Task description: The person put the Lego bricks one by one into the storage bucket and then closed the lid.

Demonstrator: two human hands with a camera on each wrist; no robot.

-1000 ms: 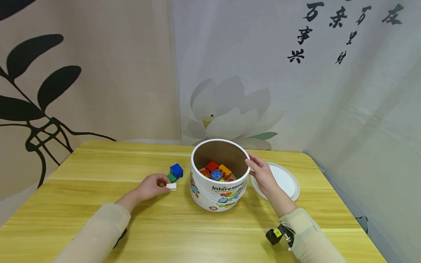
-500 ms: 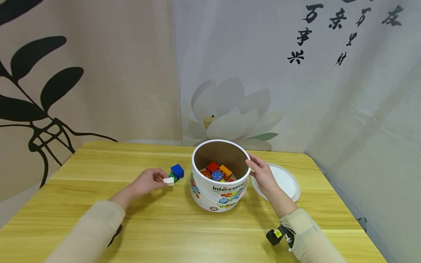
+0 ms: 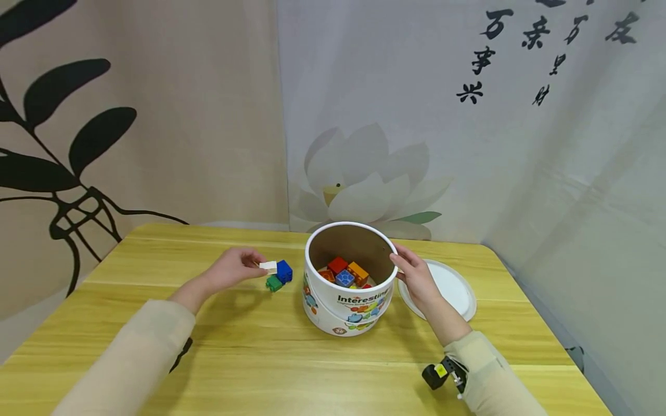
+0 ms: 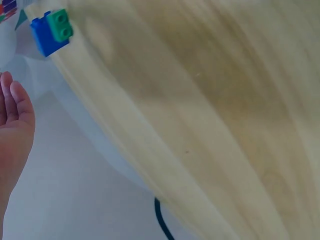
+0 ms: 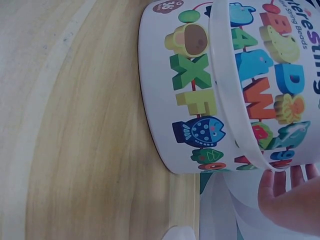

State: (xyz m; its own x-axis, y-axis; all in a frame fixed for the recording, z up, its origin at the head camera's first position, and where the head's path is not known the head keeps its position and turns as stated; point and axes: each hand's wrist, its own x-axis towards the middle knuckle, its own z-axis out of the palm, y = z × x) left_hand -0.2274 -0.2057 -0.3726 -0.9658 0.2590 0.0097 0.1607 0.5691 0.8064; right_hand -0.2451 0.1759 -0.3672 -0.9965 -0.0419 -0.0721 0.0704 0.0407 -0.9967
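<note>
On a wooden table (image 3: 260, 358), the left hand (image 3: 234, 269) pinches a white brick (image 3: 268, 267) near a blue brick (image 3: 284, 271) and a green brick (image 3: 273, 283) — the right hand (image 3: 416, 277) grips a white bucket (image 3: 333, 312) by its rim (image 3: 351, 290) — colored bricks (image 3: 344, 278) inside.

White block (image 3: 268, 267), blue block (image 3: 284, 271), green block (image 3: 273, 283)

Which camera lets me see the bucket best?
The head view: it shows the bucket from open rim to base, with colourful blocks inside. The right wrist view shows its printed side up close, but cut off. The left wrist view shows only what seems a sliver, in the upper left corner.
</note>
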